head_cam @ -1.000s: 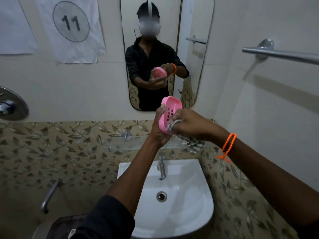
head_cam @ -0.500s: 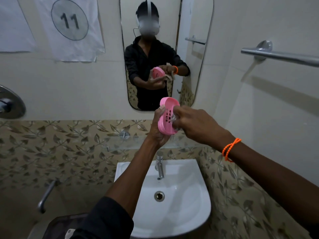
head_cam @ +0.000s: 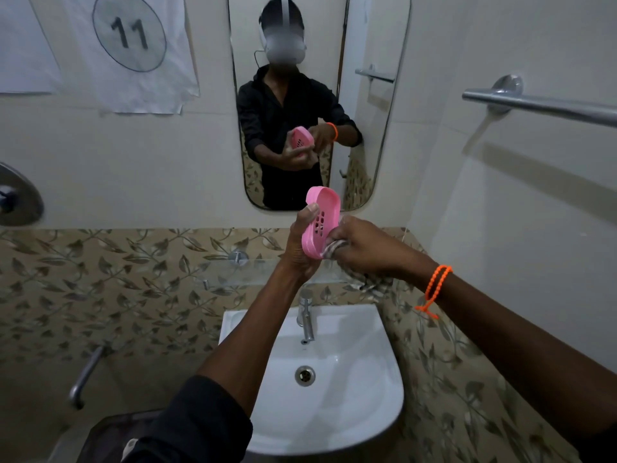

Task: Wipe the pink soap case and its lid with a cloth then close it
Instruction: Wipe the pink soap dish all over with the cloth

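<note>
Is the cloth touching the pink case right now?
Touching. The head view shows the cloth, bunched in the right hand, pressed against the lower edge of the pink case held by the left hand.

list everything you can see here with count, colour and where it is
soap case: 1, pink, slotted, held upright above the sink
cloth: 1, pale patterned, against the case's lower edge
sink: 1, white, bottom centre
tap: 1, chrome, back of the sink
glass shelf: 1, clear, above the tap
mirror: 1, on the wall, reflecting the person
paper sheet marked 11: 1, white, upper left wall
towel bar: 1, chrome, right wall
bead bracelet: 1, orange, right wrist
left hand: grip on the soap case
right hand: grip on the cloth
</note>
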